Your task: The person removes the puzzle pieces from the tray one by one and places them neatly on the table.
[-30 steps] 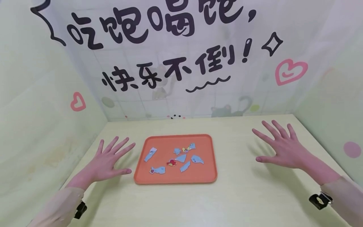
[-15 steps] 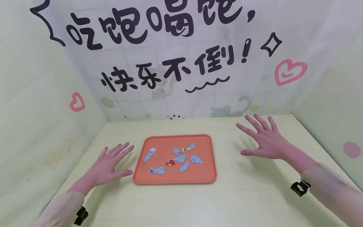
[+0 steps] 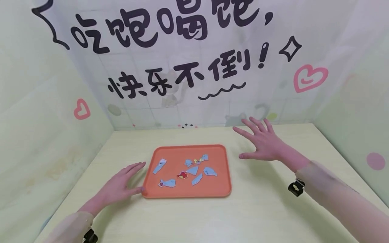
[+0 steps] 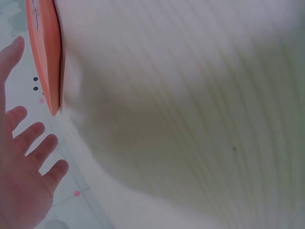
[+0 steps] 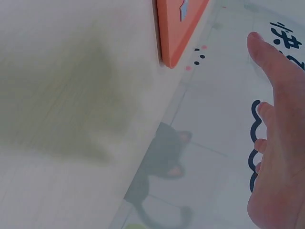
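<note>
Person's left hand (image 3: 120,185) is at the L side of an orange-red, round-cornered rectangular tray (image 3: 212,188); fingers extended, thumb held apart from them. In head view the thumb tip overlaps the tray's L rim; can't tell if it touches. Right hand (image 3: 262,143) is above the table just beyond the tray's R side, nr the far corner, fingers & thumb spread wide.

Tray lies flat on a pale wood-grain table (image 3: 188,219), approx. mid-view, btwn the hands, w/ thin irregular pcs scattered on it: light-blue strip w/ pale pink end (image 3: 159,166) at L; light-blue pc w/ dark-red spot (image 3: 169,183) at near L; red patterned pc (image 3: 182,175) nr ctr, beside a light-blue triangular pc (image 3: 192,170); light-blue slanted strip (image 3: 197,179) nearer; light-blue curved pc (image 3: 210,171) to R; small light-blue pc (image 3: 188,163) & blue-and-yellow pc (image 3: 201,159) toward far side.

Beige sleeve (image 3: 328,192) on each arm, black wrist device (image 3: 296,187) below each. Behind: white backdrop (image 3: 188,111) w/ black Chinese lettering.
</note>
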Demonstrator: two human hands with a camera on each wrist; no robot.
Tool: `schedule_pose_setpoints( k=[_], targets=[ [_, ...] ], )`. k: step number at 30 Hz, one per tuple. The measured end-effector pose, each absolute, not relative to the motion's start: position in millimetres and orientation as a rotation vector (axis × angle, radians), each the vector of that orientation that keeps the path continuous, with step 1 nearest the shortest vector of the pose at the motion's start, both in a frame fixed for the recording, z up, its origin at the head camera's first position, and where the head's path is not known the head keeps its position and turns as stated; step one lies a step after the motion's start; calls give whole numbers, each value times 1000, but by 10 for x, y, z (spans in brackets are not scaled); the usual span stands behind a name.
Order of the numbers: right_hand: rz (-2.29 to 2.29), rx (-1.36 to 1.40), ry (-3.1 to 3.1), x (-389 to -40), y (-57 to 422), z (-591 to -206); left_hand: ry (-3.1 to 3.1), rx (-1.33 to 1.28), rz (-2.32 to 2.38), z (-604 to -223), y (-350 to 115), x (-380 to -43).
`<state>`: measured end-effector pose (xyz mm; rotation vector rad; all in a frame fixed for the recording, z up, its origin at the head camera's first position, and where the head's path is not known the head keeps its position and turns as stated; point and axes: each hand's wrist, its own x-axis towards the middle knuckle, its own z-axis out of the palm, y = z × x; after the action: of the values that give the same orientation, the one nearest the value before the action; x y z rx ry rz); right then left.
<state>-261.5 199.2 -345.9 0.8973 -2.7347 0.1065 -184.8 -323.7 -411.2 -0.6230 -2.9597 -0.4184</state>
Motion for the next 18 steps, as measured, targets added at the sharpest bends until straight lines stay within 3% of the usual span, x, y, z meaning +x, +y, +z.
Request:
schedule_pose_setpoints(
  k=[18],
  targets=[
    [232,1007,-2742,-2981,1419,-3573,-2964,-561,-775,-4245,-3179,-1796]
  ],
)
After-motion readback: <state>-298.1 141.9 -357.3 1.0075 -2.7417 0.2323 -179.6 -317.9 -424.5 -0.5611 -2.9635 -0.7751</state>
